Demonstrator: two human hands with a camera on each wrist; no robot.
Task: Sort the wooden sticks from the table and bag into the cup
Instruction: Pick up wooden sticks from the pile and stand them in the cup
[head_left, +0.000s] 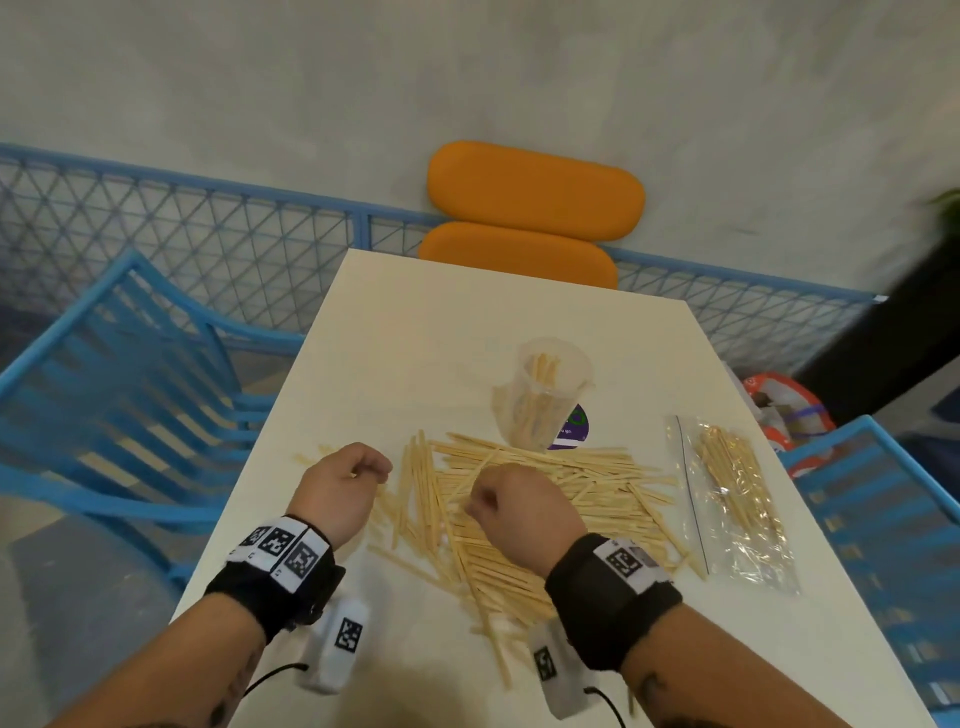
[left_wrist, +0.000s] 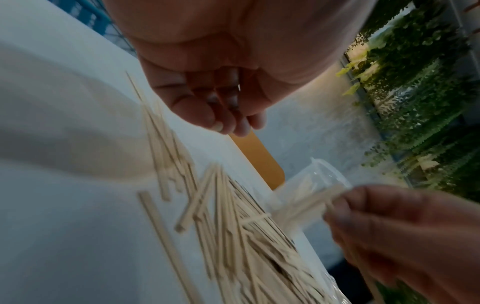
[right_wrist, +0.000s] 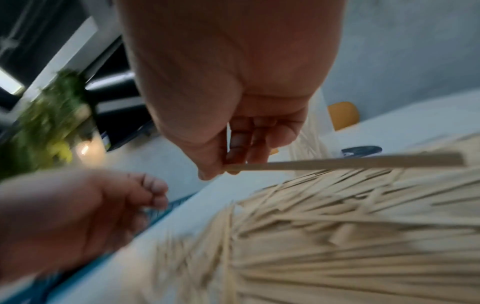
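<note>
Grey wall and a blue mesh fence (head_left: 208, 228) back the white desk (head_left: 415, 338) in the head view, with an orange padded chair (head_left: 530, 218) at its far end and blue slatted chairs (head_left: 119, 374) on both sides. A loose heap of pale wooden sticks (head_left: 545, 499) covers the desk's middle. Behind it stands a clear plastic cup (head_left: 545, 395) already holding sticks; to the right lies a clear zip bag (head_left: 732, 499) with more. Both hands hover over the heap.

From the left wrist, the left hand (left_wrist: 221, 98) shows curled fingers holding nothing.

From the right wrist, the right hand (right_wrist: 233, 139) pinches one flat wooden stick (right_wrist: 363, 163) between thumb and fingertips, above the heap; blurred green foliage (right_wrist: 52, 115) sits at left.
</note>
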